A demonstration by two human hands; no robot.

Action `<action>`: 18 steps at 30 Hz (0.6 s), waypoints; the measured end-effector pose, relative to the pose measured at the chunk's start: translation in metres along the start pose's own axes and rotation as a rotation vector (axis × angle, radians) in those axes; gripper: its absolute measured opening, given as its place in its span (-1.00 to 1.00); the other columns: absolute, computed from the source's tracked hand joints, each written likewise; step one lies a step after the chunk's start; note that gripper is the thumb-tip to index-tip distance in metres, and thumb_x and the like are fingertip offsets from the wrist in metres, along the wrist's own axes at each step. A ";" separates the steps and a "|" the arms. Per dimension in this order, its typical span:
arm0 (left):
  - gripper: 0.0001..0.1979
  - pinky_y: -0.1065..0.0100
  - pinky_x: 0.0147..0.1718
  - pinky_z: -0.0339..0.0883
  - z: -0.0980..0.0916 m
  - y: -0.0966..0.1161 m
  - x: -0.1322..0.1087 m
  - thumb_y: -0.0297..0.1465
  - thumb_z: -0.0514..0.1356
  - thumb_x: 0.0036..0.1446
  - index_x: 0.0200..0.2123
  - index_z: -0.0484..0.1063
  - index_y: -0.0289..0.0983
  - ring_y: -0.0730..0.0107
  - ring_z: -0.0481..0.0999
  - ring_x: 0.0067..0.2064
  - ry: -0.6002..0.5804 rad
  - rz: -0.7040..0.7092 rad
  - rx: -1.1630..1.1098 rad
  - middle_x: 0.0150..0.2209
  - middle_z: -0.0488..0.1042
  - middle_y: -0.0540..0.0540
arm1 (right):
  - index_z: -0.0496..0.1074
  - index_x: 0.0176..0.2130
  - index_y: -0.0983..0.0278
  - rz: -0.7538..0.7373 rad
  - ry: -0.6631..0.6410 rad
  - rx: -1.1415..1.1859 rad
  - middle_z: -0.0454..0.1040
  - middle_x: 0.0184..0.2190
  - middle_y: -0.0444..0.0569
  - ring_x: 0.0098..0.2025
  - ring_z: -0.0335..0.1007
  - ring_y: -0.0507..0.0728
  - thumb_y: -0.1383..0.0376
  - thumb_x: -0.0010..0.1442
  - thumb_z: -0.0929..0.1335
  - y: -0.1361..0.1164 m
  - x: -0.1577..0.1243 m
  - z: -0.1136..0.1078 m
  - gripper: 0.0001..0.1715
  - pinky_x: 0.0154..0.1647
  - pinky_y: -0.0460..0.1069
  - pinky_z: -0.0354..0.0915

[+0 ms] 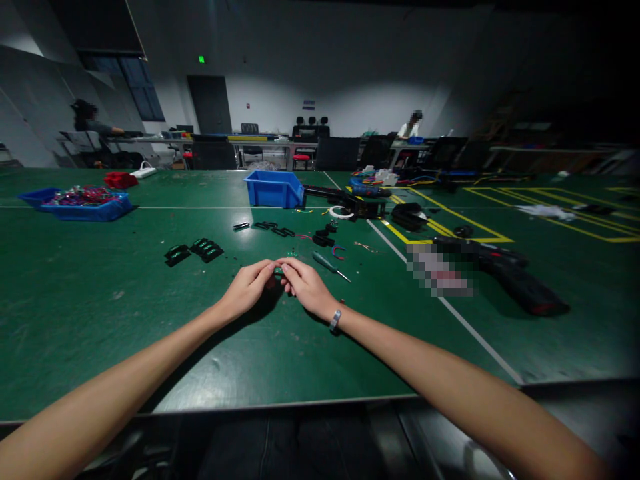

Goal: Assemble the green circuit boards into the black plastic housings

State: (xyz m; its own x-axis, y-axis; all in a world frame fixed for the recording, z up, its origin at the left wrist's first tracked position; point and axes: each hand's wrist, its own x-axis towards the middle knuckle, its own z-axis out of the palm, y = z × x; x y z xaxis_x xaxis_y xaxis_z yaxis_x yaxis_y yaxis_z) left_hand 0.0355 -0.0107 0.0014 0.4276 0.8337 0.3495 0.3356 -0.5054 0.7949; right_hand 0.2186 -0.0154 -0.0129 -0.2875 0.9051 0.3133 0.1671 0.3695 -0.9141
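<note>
Close together above the green table (200, 360), my left hand (249, 288) and my right hand (306, 285) pinch one small green circuit board (279, 271) between their fingertips. Most of the board is covered by the fingers. Just beyond them lies another small green piece (293, 254). A screwdriver (326, 263) with a dark green handle rests to the right of my right hand, its tip toward me. Left of my left hand, black casings with green boards (206, 249) lie in a group. Several black frame-like parts (275, 229) are farther back.
A blue bin (270, 190) stands at the back, with a blue tray (95, 210) of coloured wires to its left. Black power tool (520, 277) lies at right. White ring (341, 213), short wires (338, 253) and black parts (325, 238) are scattered. Two people sit in the background.
</note>
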 end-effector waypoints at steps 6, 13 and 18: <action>-0.56 0.37 -0.19 0.29 -0.003 -0.002 0.003 -0.18 -0.08 0.43 -0.14 0.51 -0.30 0.32 0.48 -0.22 -0.072 0.057 0.073 -0.26 0.54 -0.09 | 0.44 0.02 0.29 0.005 0.029 -0.054 0.51 -0.26 -0.03 -0.33 0.44 0.05 0.17 0.38 0.25 0.004 0.003 -0.006 -0.65 -0.33 -0.07 0.30; -0.68 0.29 -0.08 0.33 -0.007 -0.006 0.003 -0.27 0.16 0.30 0.05 0.47 -0.26 0.26 0.51 -0.12 -0.048 0.216 0.263 -0.12 0.54 -0.16 | 0.46 -0.01 0.30 0.050 -0.037 -0.043 0.47 -0.40 -0.09 -0.42 0.34 0.04 0.18 0.37 0.24 0.004 0.007 -0.011 -0.65 -0.42 -0.09 0.21; -0.73 0.29 -0.08 0.33 -0.008 -0.009 0.003 -0.29 0.12 0.35 -0.01 0.49 -0.27 0.28 0.51 -0.12 -0.074 0.245 0.273 -0.13 0.55 -0.16 | 0.48 -0.17 0.32 0.093 -0.132 -0.114 0.43 -0.49 -0.13 -0.53 0.25 -0.01 0.13 0.39 0.21 -0.001 0.008 -0.018 -0.63 -0.49 -0.10 0.15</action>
State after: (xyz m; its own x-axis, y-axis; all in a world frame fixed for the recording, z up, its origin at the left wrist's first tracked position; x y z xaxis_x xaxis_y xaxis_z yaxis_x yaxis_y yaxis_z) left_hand 0.0275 -0.0018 -0.0003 0.5793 0.6674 0.4680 0.4231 -0.7369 0.5272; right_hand 0.2329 -0.0048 -0.0051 -0.3854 0.9039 0.1854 0.3021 0.3135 -0.9002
